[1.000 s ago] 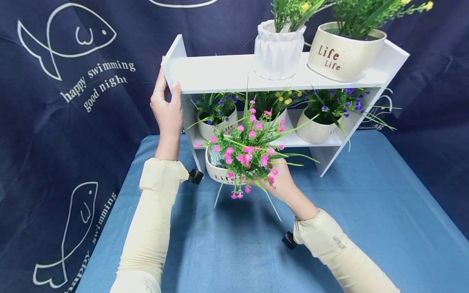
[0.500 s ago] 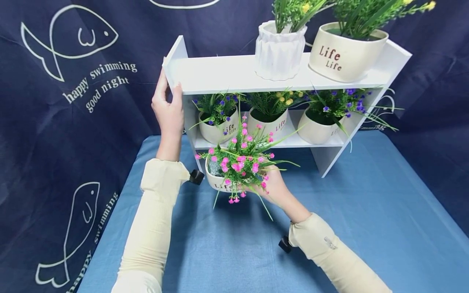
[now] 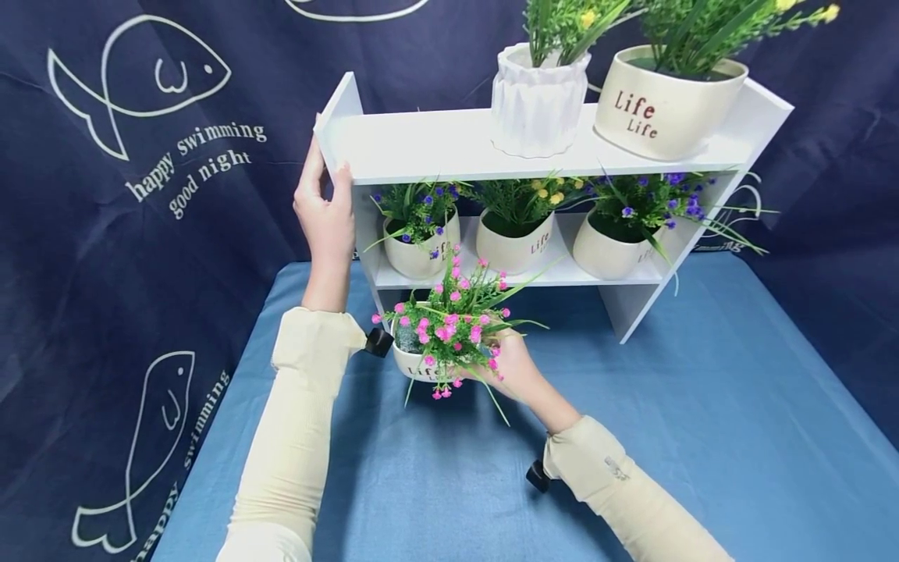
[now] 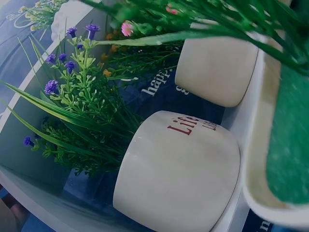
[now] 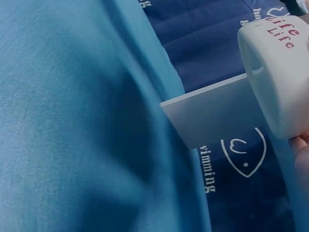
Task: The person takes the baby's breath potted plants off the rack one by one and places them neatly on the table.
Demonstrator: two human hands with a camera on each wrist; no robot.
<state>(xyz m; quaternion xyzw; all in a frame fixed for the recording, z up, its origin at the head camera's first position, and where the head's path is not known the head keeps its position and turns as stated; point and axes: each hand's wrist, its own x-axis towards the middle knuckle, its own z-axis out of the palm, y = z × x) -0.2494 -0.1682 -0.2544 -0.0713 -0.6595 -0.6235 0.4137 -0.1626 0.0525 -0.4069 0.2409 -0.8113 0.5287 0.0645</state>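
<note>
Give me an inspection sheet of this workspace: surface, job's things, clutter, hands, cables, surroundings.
Surface: blue cloth-covered table.
Job's things: pink-flowered pot, held low at the shelf unit's lower left front; whether it touches the cloth cannot be told.
Clutter: three flower pots on the middle shelf; ribbed white pot and "Life" pot on top.
Hands: left hand grips the shelf unit's left end; right hand holds the pink-flowered pot.
Cables: nothing seen.
Surroundings: dark blue fish-print backdrop.
</note>
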